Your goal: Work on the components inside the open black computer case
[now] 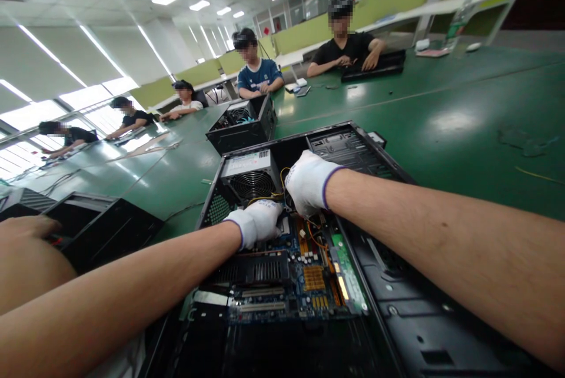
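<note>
An open black computer case [384,284] lies before me with a blue motherboard [293,301] inside. My left hand [258,224], in a white glove, is closed low over the board, below the power supply [249,173]; its fingertips are hidden. Just right of it and a little higher, my gloved right hand [308,183] is closed beside thin yellow wires [282,181]. Whatever lies between the fingers of either hand does not show. Nearer to me on the board sit a gold heatsink [313,278] and a dark slotted cover [267,270].
At the left edge a co-worker's bare hand [33,231] reaches over another black case [101,225]. Behind my case stands a further open case [245,126] on the green table [463,131]. Several people sit across, one with a black panel [375,66]. A bottle [457,25] stands far right.
</note>
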Action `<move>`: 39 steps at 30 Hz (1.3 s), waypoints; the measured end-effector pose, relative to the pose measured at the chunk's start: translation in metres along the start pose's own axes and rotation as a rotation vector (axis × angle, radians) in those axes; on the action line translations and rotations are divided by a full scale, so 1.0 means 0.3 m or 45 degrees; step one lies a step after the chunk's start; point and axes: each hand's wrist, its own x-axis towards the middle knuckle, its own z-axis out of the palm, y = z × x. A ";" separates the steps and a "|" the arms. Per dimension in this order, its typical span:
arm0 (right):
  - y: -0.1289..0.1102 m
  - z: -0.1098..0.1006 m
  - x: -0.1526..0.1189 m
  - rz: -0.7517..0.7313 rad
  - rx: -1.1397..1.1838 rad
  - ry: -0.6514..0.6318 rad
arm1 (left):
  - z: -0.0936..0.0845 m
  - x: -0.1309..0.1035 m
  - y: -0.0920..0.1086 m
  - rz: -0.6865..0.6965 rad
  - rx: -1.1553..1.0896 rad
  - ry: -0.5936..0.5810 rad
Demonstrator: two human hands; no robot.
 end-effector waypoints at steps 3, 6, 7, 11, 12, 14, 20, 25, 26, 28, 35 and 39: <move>0.000 -0.002 -0.007 0.003 -0.011 -0.018 | 0.002 0.004 0.000 0.020 0.001 0.006; -0.002 -0.005 -0.013 0.026 0.010 0.001 | 0.006 0.010 -0.002 0.017 0.007 0.003; -0.002 -0.004 -0.014 0.033 0.022 0.015 | 0.007 0.011 -0.002 0.019 0.009 0.003; 0.001 0.002 -0.013 0.052 0.080 0.047 | 0.009 0.015 -0.003 0.042 0.010 0.004; 0.002 0.004 -0.013 0.057 0.096 0.053 | 0.008 0.015 -0.004 0.041 0.010 0.002; 0.003 0.006 -0.014 0.067 0.113 0.055 | 0.006 0.015 -0.004 0.028 0.012 -0.007; 0.005 -0.002 -0.019 0.077 0.137 -0.009 | -0.006 0.008 -0.005 0.003 0.021 -0.039; 0.002 -0.007 -0.018 0.083 0.176 -0.013 | -0.013 0.003 -0.001 0.032 0.027 -0.041; 0.000 -0.007 -0.018 0.071 0.139 -0.012 | -0.013 0.003 0.000 0.033 0.026 -0.038; -0.002 -0.008 -0.018 0.037 0.033 -0.024 | -0.014 0.001 0.001 0.030 0.024 -0.028; -0.002 -0.013 -0.020 0.003 -0.030 -0.023 | -0.024 -0.007 0.005 0.030 0.020 -0.038; -0.004 -0.016 -0.024 0.014 0.022 -0.020 | -0.022 -0.005 0.001 0.030 0.017 -0.037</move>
